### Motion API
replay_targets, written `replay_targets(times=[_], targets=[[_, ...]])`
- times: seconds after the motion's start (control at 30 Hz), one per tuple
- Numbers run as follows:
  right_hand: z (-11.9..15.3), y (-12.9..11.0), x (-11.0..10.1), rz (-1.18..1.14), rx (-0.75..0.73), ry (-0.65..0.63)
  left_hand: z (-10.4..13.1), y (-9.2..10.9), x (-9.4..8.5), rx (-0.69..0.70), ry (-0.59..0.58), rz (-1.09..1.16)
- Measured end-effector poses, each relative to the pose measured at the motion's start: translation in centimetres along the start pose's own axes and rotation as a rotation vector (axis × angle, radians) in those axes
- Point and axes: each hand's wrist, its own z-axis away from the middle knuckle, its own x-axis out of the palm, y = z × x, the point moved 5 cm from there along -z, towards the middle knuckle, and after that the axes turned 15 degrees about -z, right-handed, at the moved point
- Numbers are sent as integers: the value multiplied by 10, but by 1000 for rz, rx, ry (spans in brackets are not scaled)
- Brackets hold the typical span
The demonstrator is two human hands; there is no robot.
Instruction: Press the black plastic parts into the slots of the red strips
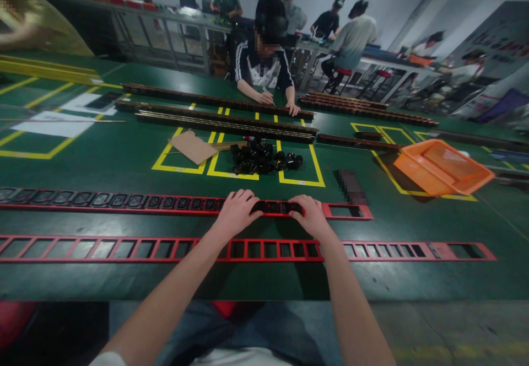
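Note:
A long red frame (pixel 355 211) lies across the green table, its slots mostly filled with black square pieces (pixel 182 203). My left hand (pixel 237 211) rests on this frame, fingers curled over its far edge and thumb on a black piece. Farther right along the same frame, my right hand (pixel 308 214) has its fingers bent over the black pieces near the open end slot. Whether either hand grips a piece is hidden. Nearer to me lies a second red frame (pixel 243 249) with a row of open slots, passing beneath my forearms. Beyond my hands sits a pile of black parts (pixel 254 157).
An orange basket (pixel 444 167) stands at the right. Brown cardboard (pixel 193 146) lies left of the black pile. Long dark strips (pixel 223 126) cross the table farther back, where a person (pixel 266 57) leans with both hands over them. Other people are in the background.

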Motion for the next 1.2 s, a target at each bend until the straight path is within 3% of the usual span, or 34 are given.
replay_targets(times=[0.33,0.7,1.0,1.2], targets=[[3,20,-14,6,12,15,0,-1,1,-7,7,-7],[8,2,-12,72,-39,45,-1,-2,5,-5,13,-9],[9,3,-4,128,-78,58,0,1,-1,17,-10,-60],[9,-1,-4,174,-60,25,9,-20,-3,-13,-68,-71]])
